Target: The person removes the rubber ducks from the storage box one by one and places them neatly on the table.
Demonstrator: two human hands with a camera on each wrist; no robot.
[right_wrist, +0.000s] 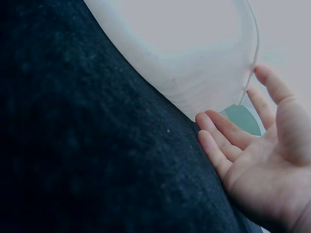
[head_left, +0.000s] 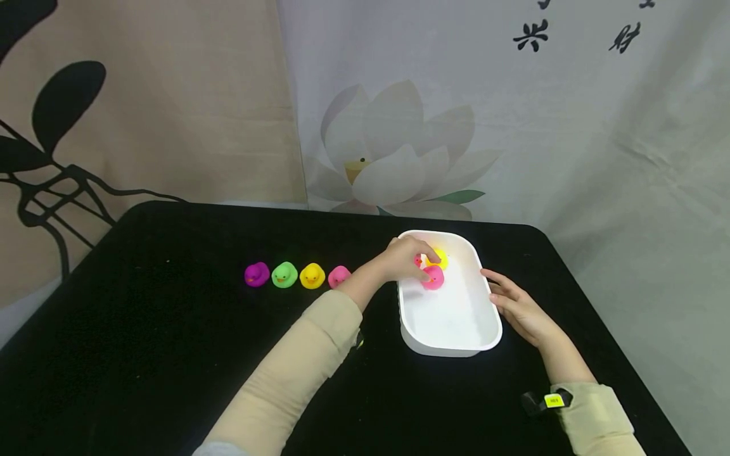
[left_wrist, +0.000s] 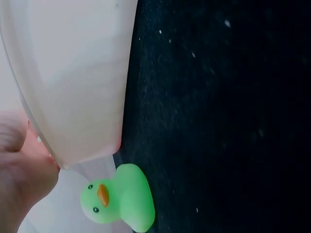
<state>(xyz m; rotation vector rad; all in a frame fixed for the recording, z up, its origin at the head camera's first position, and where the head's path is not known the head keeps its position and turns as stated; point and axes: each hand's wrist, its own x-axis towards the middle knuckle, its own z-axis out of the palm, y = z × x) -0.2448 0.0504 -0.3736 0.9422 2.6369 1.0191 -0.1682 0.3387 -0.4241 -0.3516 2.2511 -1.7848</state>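
Note:
My left hand (head_left: 406, 258) reaches over the near-left rim of a white plastic tub (head_left: 450, 323), thumb and index finger spread apart. Its thumb is at a pink rubber duck (head_left: 435, 277) and the index fingertip is over a yellow duck (head_left: 443, 256). Another bit of pink shows between them, partly hidden. In the left wrist view the tub wall hides the fingertips. My right hand (head_left: 521, 311) is at the tub's right side, fingers extended; in the right wrist view its fingertips (right_wrist: 260, 71) touch the rim and lower wall.
Left of the tub stand purple (head_left: 256, 274), green (head_left: 284, 274), yellow (head_left: 312, 276) and pink ducks (head_left: 338, 276) in a row. The left wrist view shows a green duck (left_wrist: 133, 199) close to the tub. Black cloth (head_left: 171, 354) covers the table, with curtains behind.

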